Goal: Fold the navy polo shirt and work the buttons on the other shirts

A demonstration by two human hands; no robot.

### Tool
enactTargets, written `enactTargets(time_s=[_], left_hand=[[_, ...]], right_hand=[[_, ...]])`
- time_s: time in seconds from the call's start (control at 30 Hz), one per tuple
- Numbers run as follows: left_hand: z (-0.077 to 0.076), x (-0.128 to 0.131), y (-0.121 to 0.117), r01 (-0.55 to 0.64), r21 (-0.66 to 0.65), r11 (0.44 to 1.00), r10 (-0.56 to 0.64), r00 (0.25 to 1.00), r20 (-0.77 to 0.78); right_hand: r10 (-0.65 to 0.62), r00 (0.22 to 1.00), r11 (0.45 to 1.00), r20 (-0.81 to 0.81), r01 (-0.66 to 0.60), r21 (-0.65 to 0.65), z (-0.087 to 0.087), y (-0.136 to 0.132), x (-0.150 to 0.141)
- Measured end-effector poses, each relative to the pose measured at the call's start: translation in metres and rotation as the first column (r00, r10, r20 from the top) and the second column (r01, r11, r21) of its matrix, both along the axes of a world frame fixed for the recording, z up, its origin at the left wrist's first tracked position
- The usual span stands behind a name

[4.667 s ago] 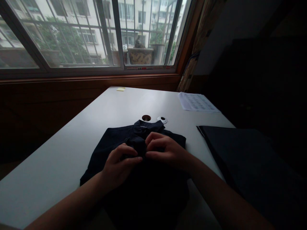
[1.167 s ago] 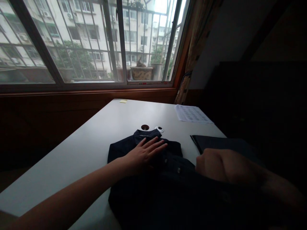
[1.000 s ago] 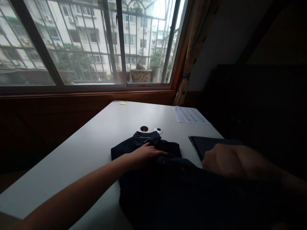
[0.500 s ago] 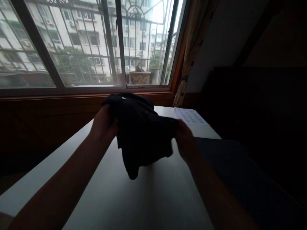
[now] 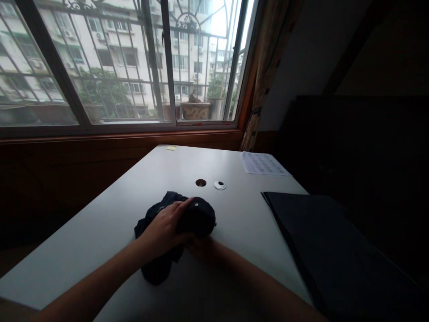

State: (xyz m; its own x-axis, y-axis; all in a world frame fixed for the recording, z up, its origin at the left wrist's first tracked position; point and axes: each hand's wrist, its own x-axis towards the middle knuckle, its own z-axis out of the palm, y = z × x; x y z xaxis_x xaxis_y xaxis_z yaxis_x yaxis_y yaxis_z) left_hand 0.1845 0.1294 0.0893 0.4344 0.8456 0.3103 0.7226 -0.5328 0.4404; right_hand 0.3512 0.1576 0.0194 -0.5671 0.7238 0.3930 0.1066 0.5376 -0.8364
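Observation:
A dark navy, crumpled cloth item with a small metal snap is bunched low over the white table; its exact kind I cannot make out. My left hand lies across the top of it, fingers and thumb curled round a rounded, folded-up part. From the right, my right hand grips the same bundle from below, its fingers mostly hidden in shadow and behind the cloth. One loose fold spreads out to the left, and another hangs toward me beneath my left wrist.
The white table has a round cable hole with its white cover beside it. A printed sheet and a dark flat folder or mat lie to the right. A yellow slip sits at the far edge, before the window.
Both hands have come down and closer together with the cloth. Earlier it was held up and stretched between them; now it is bunched, and the hole and cover behind it show.

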Motion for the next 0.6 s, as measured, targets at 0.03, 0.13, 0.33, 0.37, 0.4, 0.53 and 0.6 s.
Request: enactTargets(time_s=[0.03, 0.13, 0.33, 0.37, 0.4, 0.53, 0.6], left_hand=[[-0.001, -0.009, 0.0, -0.026, -0.021, 0.999, 0.026, 1.0, 0.014], [0.001, -0.038, 0.002, -0.141, -0.048, 0.989, 0.142, 0.99, 0.012], [0.021, -0.123, 0.024, -0.59, 0.162, 0.791, 0.61, 0.742, -0.277], [0.022, -0.139, 0.03, -0.64, 0.206, 0.74, 0.67, 0.677, -0.305], [0.022, -0.153, 0.035, -0.685, 0.241, 0.688, 0.723, 0.617, -0.309], [-0.001, -0.189, 0.059, -0.765, 0.271, 0.585, 0.804, 0.501, -0.321], [-0.019, -0.194, 0.07, -0.791, 0.236, 0.565, 0.811, 0.48, -0.334]], right_hand=[[0.032, 0.999, 0.999, 0.043, -0.033, 0.02, -0.002, -0.002, 0.0], [0.156, 0.984, 0.987, 0.088, -0.159, 0.034, -0.002, -0.006, 0.003], [0.182, 0.976, 0.979, 0.121, -0.192, 0.07, -0.001, -0.002, 0.008], [0.17, 0.977, 0.98, 0.132, -0.182, 0.081, -0.003, 0.0, 0.008], [0.161, 0.977, 0.98, 0.142, -0.175, 0.094, -0.004, 0.001, 0.007], [0.163, 0.964, 0.962, 0.209, -0.203, 0.185, -0.01, 0.003, 0.004], [0.174, 0.96, 0.949, 0.22, -0.223, 0.222, -0.011, 0.002, 0.003]])
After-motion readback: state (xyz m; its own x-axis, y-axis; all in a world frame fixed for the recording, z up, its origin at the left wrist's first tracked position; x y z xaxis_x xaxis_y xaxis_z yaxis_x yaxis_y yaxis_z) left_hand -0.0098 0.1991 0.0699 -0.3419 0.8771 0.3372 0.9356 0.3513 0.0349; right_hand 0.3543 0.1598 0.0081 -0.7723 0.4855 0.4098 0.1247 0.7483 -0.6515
